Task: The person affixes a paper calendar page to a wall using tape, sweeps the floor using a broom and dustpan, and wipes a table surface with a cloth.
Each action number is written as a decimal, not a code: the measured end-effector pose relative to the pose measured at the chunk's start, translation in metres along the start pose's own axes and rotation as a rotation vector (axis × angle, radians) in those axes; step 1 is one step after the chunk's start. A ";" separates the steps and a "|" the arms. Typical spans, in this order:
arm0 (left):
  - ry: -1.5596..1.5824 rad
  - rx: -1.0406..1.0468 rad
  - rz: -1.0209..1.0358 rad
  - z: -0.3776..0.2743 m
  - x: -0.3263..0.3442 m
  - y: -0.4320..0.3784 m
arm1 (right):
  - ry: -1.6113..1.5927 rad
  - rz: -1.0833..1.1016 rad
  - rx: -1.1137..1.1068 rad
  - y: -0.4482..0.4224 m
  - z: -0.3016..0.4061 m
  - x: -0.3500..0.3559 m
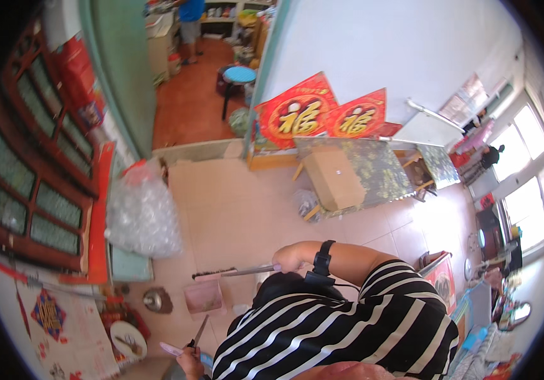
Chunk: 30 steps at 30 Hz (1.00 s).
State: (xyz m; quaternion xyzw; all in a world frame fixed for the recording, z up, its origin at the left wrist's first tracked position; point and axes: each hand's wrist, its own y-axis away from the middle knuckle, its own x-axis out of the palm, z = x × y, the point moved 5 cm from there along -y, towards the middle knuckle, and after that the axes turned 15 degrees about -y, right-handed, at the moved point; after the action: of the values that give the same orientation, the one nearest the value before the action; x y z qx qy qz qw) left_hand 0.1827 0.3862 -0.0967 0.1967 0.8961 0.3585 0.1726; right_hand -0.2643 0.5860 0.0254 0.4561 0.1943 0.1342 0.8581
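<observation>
My right hand (288, 257), a black band on its wrist, is closed around the upper part of a broom's handle (253, 270). The broom's dark-bristled head (207, 274) is down by the floor, along the edge of a pink dustpan (204, 298). Some dark debris seems to lie inside the pan. At the lower left, my left hand (191, 363) grips a dark stick (200, 331) that runs towards the dustpan and appears to be its handle. A lilac end piece (171, 349) sticks out beside that hand.
A clear bag of plastic bottles (143, 216) stands by the wooden cabinet (29, 190). A metal vessel (153, 300) sits on the floor near the dustpan. Cardboard (331, 175) lies on a low table (381, 171). Beyond the raised doorway sill (196, 151) a person (190, 28) stands near a blue-topped stool (239, 74).
</observation>
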 end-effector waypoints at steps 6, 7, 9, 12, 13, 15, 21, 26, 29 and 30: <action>-0.294 0.055 0.168 -0.087 0.084 -0.042 | -0.042 -0.126 0.070 0.054 -0.054 -0.041; -0.307 0.062 0.172 -0.085 0.092 -0.063 | -0.055 -0.134 0.066 0.056 -0.059 -0.047; -0.123 0.146 0.156 -0.104 0.125 -0.073 | -0.129 -0.179 0.097 0.068 -0.070 -0.062; 0.204 0.092 0.185 -0.159 0.178 -0.061 | -0.222 -0.292 0.092 0.077 -0.082 -0.082; 0.086 0.138 0.237 -0.171 0.191 -0.070 | -0.257 -0.321 0.091 0.075 -0.087 -0.091; -0.259 0.315 0.312 -0.195 0.220 -0.092 | -0.443 -0.379 0.072 0.076 -0.102 -0.100; -1.250 1.275 0.214 -0.290 0.324 -0.132 | -1.039 -0.567 0.068 0.079 -0.082 -0.126; -0.055 -0.195 0.350 -0.257 0.361 -0.233 | -1.279 -0.552 0.172 0.029 -0.042 -0.148; -0.079 -0.240 0.331 -0.272 0.380 -0.245 | -1.414 -0.579 0.145 0.000 -0.028 -0.157; -0.068 -0.221 0.369 -0.278 0.384 -0.243 | -1.421 -0.599 0.150 -0.010 -0.020 -0.161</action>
State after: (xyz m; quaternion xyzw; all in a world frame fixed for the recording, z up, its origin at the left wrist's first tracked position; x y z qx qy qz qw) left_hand -0.3295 0.2478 -0.1435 0.3491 0.7938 0.4735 0.1546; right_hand -0.4157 0.5296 0.0409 0.4175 -0.2795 -0.4419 0.7432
